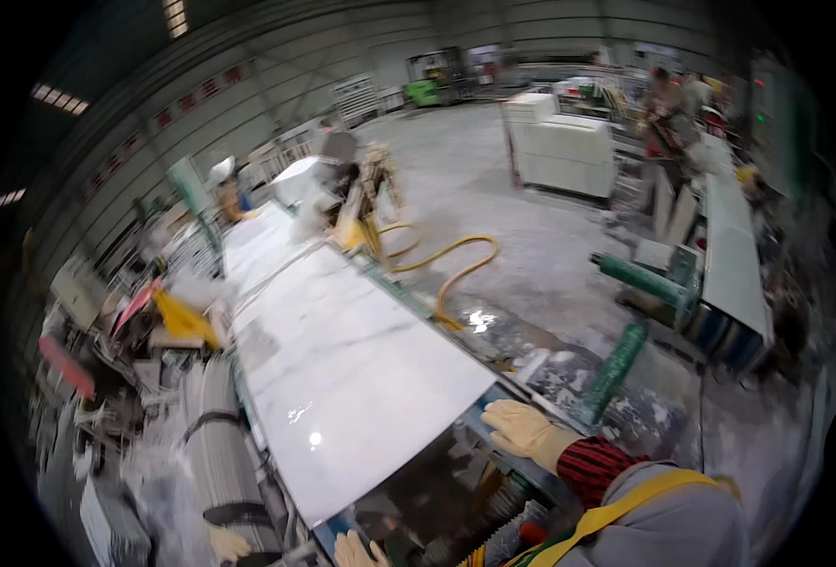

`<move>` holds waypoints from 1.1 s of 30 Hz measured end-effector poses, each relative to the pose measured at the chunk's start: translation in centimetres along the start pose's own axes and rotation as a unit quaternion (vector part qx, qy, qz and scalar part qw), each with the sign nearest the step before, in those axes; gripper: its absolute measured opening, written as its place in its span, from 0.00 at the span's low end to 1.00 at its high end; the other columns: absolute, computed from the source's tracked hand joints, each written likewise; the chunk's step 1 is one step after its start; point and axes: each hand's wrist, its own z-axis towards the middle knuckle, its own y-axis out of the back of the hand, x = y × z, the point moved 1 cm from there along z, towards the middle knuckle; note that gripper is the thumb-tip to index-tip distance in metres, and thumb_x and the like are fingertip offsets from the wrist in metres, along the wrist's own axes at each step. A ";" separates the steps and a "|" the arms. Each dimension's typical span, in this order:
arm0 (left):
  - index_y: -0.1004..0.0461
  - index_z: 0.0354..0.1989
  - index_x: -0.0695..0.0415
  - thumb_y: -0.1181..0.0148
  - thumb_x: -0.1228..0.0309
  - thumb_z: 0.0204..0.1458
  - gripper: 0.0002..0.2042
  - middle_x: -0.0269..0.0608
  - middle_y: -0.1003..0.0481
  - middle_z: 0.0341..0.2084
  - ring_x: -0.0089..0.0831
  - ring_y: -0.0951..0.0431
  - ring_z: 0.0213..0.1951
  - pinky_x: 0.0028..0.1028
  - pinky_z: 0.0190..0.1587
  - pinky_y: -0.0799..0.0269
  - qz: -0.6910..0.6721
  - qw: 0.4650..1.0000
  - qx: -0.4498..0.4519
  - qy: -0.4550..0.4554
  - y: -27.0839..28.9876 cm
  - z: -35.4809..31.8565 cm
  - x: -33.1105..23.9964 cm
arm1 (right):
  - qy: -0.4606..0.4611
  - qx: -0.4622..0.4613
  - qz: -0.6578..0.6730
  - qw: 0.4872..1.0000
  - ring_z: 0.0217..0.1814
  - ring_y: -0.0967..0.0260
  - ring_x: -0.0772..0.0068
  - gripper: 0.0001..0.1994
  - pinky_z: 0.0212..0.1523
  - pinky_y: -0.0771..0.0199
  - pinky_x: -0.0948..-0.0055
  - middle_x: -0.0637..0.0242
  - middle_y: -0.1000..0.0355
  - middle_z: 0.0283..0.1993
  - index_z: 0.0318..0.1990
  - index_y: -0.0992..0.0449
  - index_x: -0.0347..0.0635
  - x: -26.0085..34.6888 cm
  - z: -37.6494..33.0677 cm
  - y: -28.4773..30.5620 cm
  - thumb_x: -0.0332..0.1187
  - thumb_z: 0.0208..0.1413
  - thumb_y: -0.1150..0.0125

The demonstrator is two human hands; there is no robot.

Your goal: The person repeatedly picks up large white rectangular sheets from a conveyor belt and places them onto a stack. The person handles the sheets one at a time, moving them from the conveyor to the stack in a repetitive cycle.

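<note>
A long white slab (pixel 371 378), glossy and faintly grey-veined, lies on a frame in front of me. My right hand (pixel 527 430), in a cream work glove, rests with fingers stretched out on the blue-green frame beside the slab's near right corner. At the bottom edge, my left hand (pixel 357 550), gloved too, has its fingers apart against the blue frame near the slab's closest corner; most of it is cut off. Between the hands, under the slab's near end, dark machine parts and a ribbed hose (pixel 484 515) show. Neither hand holds anything visible.
Left of the slab stands a grey ribbed bellows-like bundle (pixel 215 435), with a cream glove-like shape (pixel 229 543) at its foot. Green cylinders (pixel 616 369) stand right. A yellow hose (pixel 456 248) curls on the floor. People work at the far left (pixel 224 184) and far right (pixel 664 118).
</note>
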 end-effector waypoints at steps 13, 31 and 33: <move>0.20 0.65 0.62 0.35 0.63 0.70 0.21 0.62 0.21 0.62 0.58 0.20 0.63 0.54 0.68 0.27 0.076 0.991 -0.069 -0.081 -0.3 -1.3 0.1 | 0.045 -0.057 0.022 0.997 0.70 0.30 0.41 0.24 0.74 0.31 0.48 0.47 0.27 0.67 0.63 0.25 0.35 -1.7 -0.6 -4.2 0.36 0.61 0.33; 0.18 0.63 0.61 0.32 0.64 0.68 0.19 0.59 0.19 0.59 0.56 0.18 0.60 0.53 0.66 0.24 0.140 0.974 -0.133 -0.115 0.8 -2.4 0.3 | 0.064 -0.119 0.016 0.991 0.69 0.32 0.40 0.25 0.73 0.31 0.46 0.46 0.28 0.66 0.62 0.26 0.36 -2.1 -1.4 -5.8 0.36 0.60 0.32; 0.18 0.63 0.61 0.32 0.64 0.69 0.19 0.59 0.18 0.59 0.55 0.18 0.60 0.53 0.66 0.24 0.136 0.977 -0.124 -0.106 1.0 -2.6 0.3 | 0.059 -0.093 0.031 0.993 0.70 0.32 0.40 0.25 0.73 0.31 0.46 0.46 0.28 0.66 0.63 0.26 0.36 -1.9 -1.2 -5.4 0.36 0.61 0.32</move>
